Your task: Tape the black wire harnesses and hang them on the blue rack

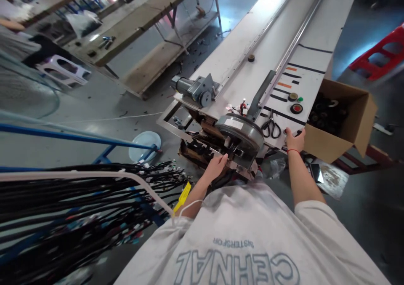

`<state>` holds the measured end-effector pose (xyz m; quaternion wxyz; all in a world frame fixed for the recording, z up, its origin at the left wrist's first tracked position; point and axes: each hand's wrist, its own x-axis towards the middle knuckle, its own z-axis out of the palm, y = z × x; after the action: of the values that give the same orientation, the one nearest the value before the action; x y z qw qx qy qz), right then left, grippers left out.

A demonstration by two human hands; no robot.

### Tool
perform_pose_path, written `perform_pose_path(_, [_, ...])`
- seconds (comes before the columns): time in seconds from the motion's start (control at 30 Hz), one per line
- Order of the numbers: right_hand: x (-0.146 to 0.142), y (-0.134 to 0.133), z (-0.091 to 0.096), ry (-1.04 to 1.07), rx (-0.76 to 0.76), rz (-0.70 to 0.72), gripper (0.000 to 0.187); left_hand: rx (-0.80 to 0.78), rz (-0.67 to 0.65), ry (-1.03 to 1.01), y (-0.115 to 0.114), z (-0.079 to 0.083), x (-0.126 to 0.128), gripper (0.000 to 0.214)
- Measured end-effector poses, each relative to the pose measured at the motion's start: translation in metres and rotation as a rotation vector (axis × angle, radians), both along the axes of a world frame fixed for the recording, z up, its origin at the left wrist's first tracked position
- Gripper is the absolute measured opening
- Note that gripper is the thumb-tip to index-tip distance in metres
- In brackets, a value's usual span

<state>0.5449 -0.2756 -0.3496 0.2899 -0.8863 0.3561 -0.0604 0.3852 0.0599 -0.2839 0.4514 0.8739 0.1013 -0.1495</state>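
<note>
A round grey motor (240, 134) with a white label sits at the near end of a long white workbench (252, 66). My left hand (217, 166) rests against the metal bracket below the motor's front, fingers curled on its edge. My right hand (295, 140) lies on the bench's near corner beside a cardboard box (344, 137), fingers bent over the edge near a small dark item that I cannot make out. Black-handled scissors (271, 127) lie between the motor and my right hand.
The box holds dark round parts. Red and green buttons (296, 103) sit on the bench top, and a grey gearmotor (195, 90) at its left edge. A rack of black cables (78, 201) hangs at my left. A red stool (378, 53) stands far right.
</note>
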Motion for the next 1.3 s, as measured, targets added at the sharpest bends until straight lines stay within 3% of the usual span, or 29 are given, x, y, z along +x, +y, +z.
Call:
perform_pose_path(0.13, [0.000,0.003,0.001,-0.013,-0.003,-0.021,0.077,0.029,-0.004,-0.028,0.000,0.001,0.000,0.047])
perform_pose_path(0.4, [0.001,0.003,0.002,-0.004,-0.013,-0.022,0.083,0.079,0.037,-0.072,0.001,-0.006,-0.005,0.043])
perform_pose_path(0.5, [0.001,0.004,0.004,-0.013,-0.024,-0.018,0.074,0.053,0.031,-0.100,0.000,-0.005,-0.007,0.044])
perform_pose_path(0.7, [0.000,0.005,0.007,0.000,-0.021,0.006,0.083,-0.135,0.047,-0.042,0.022,-0.019,-0.045,0.045])
perform_pose_path(0.83, [0.001,0.003,0.007,0.003,-0.004,0.006,0.082,-0.168,0.054,0.003,0.031,-0.032,-0.068,0.047])
perform_pose_path(1.3, [0.002,0.001,0.004,0.018,-0.007,-0.013,0.082,-0.188,0.125,-0.074,-0.005,-0.039,-0.024,0.043])
